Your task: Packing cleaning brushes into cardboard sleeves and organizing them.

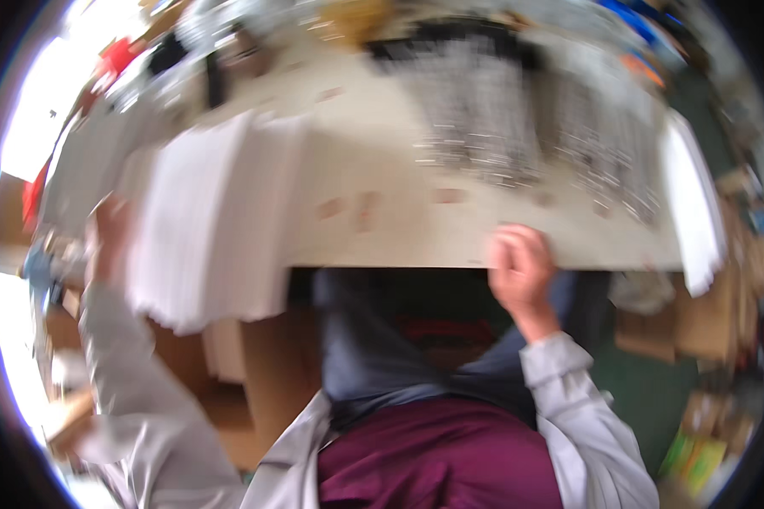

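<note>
Blur softens the left hand, which is at the outer left side of a thick white stack; I cannot tell how far it is open, nor whether it grips the stack or only touches it. The right hand is loosely curled at the front edge of the pale table, well apart from the stack; whether anything small sits inside it cannot be told. The white stack lies on the left part of the table, its near end hanging past the front edge. Beyond the right hand lies a row of slim, greyish items with black far ends, and beside it a second greyish row. Further right, a white sheaf drapes over the table's side. Cardboard boxes stand on the right, below table height.
</note>
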Tool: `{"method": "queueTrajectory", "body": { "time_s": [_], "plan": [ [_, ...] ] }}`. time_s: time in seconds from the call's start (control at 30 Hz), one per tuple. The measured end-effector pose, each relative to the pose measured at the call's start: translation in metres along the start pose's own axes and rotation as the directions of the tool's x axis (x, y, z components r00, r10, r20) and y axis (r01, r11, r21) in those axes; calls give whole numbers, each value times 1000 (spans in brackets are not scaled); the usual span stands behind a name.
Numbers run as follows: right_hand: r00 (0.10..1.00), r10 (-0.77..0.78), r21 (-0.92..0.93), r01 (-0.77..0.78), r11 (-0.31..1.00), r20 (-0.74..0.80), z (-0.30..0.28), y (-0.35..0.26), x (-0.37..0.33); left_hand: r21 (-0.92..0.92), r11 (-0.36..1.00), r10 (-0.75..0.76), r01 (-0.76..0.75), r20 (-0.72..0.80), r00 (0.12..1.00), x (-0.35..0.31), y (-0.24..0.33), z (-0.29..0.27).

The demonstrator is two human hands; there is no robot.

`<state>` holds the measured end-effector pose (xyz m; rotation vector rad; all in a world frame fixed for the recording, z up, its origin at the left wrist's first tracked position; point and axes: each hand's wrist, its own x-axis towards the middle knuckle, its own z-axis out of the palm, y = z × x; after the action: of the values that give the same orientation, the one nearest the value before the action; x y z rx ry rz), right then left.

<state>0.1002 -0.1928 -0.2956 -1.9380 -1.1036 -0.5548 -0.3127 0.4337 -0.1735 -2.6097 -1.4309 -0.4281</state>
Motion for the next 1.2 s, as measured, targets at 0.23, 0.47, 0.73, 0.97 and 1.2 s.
{"method": "queueTrajectory", "body": {
  "time_s": [0.23, 0.47, 0.73, 0.97, 1.2],
  "plan": [
    [982, 176, 197, -160, 967, -67, -67, 25, -4, -144, 902, 419, -408, 61, 906, -32, 234, -79],
    [920, 270, -386, -367, 846, -283, -198, 150, -22, -386, 795, 575, -469, 230, 785, -188, 414, -124],
    [817, 515, -863, -435, 257, -259, -311, 240, -39, -588, 599, 636, -543, -63, 769, -232, 470, -15],
    [825, 542, -908, -339, 245, -161, -326, 270, -42, -566, 576, 566, -590, -244, 787, -230, 474, 55],
    [792, 595, -924, -320, 210, -139, -327, 260, -32, -549, 582, 557, -600, -269, 786, -230, 477, 60]
  ]
}}
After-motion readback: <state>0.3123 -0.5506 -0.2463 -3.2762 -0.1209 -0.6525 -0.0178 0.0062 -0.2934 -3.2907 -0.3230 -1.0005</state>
